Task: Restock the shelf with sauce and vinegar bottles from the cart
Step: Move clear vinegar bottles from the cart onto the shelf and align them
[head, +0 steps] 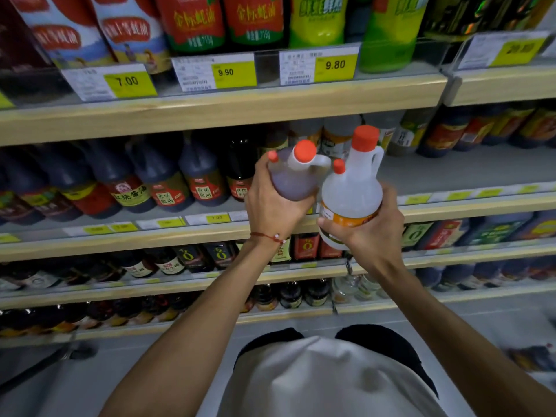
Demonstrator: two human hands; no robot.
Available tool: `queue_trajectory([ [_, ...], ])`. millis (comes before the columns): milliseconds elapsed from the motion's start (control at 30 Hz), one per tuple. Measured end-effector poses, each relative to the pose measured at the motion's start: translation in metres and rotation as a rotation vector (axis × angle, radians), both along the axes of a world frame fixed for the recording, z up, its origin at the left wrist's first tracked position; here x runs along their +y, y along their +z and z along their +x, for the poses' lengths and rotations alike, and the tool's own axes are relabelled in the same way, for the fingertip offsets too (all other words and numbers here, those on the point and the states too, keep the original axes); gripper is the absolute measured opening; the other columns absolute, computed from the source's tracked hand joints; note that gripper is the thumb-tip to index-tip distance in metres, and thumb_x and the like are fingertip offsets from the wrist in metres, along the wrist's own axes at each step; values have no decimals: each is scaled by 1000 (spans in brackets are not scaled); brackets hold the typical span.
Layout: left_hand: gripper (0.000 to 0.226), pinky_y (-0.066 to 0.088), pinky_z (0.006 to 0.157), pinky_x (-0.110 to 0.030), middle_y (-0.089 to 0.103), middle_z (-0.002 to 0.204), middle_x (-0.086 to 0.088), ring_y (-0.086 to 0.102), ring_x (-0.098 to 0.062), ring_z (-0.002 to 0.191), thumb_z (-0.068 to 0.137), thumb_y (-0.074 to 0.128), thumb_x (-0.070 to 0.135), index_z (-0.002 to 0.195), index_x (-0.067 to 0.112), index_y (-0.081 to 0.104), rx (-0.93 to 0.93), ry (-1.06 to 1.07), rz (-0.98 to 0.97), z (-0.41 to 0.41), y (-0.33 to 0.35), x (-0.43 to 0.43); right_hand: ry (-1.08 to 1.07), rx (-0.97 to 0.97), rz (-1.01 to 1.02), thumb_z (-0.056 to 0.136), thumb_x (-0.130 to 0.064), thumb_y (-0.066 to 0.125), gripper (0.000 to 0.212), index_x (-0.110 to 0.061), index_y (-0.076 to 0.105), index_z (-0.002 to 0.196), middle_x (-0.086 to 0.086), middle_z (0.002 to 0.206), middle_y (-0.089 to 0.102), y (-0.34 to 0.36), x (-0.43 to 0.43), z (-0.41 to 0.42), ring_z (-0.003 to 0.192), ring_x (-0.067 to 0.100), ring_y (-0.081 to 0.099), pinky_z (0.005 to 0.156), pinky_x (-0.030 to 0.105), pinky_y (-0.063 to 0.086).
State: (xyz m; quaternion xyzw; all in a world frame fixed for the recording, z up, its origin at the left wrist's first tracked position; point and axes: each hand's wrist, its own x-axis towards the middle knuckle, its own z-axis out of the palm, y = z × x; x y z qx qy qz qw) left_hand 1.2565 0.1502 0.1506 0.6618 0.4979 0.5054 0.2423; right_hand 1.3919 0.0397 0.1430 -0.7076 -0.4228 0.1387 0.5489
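Both forearms bare up to frame edge. Left hand (270, 206): thin red string bracelet (264, 235) round the wrist, w/ a small pale bead at the knot, outer side. Right hand (376, 236): thumbnail cut short. Torso in plain white tee (325, 383), soft folds across the front. Past the hem, dark legwear (382, 341), two rounded shapes; trousers or shorts, can't tell.
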Motion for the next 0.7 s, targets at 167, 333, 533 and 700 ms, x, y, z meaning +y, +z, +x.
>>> queue_trajectory([
  [167, 100, 52, 84, -29, 67, 125, 0, 64, -24, 111, 53, 94, 43, 138, 20, 48, -18, 64, -46, 18, -15, 23, 14, 13, 60, 56, -40, 100, 100, -21, 47, 138, -9, 122, 58, -16, 5, 12, 110, 12, 60, 85, 21, 53],
  [333, 105, 50, 86, -29, 68, 127, -5, 65, -29, 115, 53, 95, 47, 142, 18, 47, -15, 134, -68, 32, -24, 44, 18, 11, 69, 56, -40, 100, 98, -20, 47, 136, -8, 123, 60, -26, 7, 25, 110, 14, 61, 84, 23, 56],
  [533, 104, 53, 87, -34, 69, 127, -6, 65, -31, 115, 53, 93, 53, 141, 18, 49, 20, 158, -171, 39, -27, 67, 47, 51, 71, 57, -34, 101, 98, -22, 47, 138, -21, 118, 58, -30, 10, 34, 107, 5, 59, 80, 11, 52],
  [700, 106, 51, 83, -30, 69, 126, -7, 65, -30, 115, 56, 93, 52, 143, 14, 46, 42, 129, -195, 41, -27, 77, 70, 68, 29, 56, -37, 101, 101, -22, 48, 139, -12, 123, 61, -31, 13, 31, 110, 12, 63, 85, 25, 57],
])
